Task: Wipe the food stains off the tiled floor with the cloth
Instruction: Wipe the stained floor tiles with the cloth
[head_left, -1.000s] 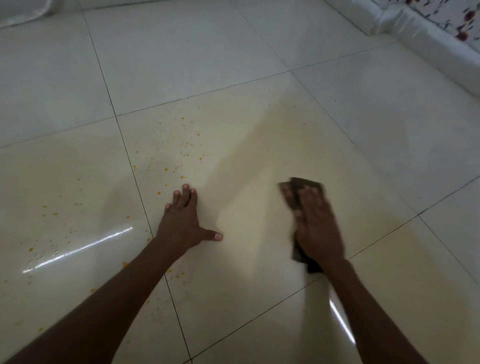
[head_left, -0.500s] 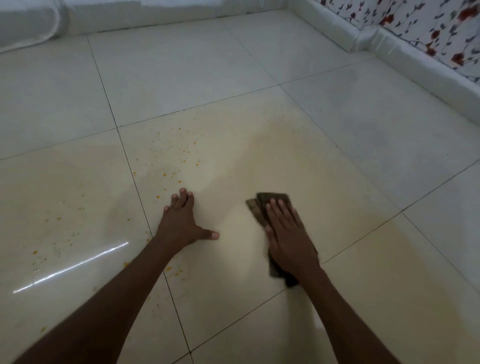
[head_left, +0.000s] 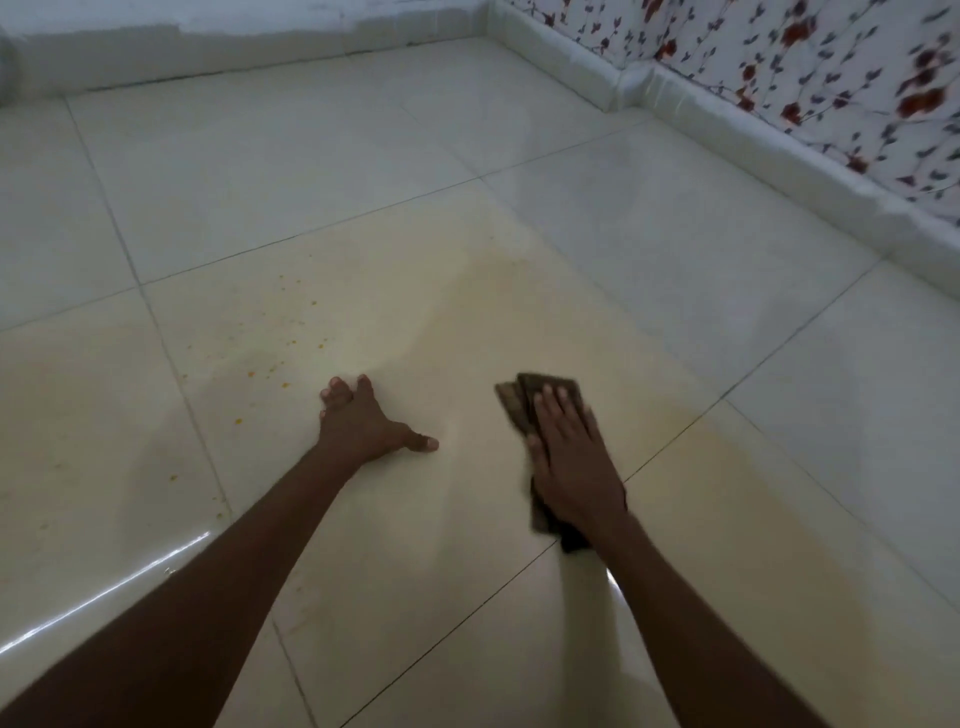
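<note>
A dark brown folded cloth (head_left: 522, 400) lies flat on the glossy cream tiled floor (head_left: 467, 519). My right hand (head_left: 571, 462) presses down on it with fingers spread, covering most of it. My left hand (head_left: 363, 421) rests flat on the tile to the left, fingers together and thumb out, holding nothing. Small orange food stains (head_left: 283, 340) are scattered on the tile ahead and left of my left hand, with a few more specks (head_left: 174, 477) further left. A faint yellowish smear (head_left: 519, 280) spreads ahead of the cloth.
A white skirting (head_left: 779, 156) runs along the right under a wall with red floral pattern (head_left: 831, 78). Another white wall base (head_left: 234, 47) closes the far side. A bright light reflection (head_left: 104, 587) streaks the tile at the left.
My right hand slid the cloth left toward my left hand, then back to the right. My left hand stayed planted. The view tilted up, showing more of the walls.
</note>
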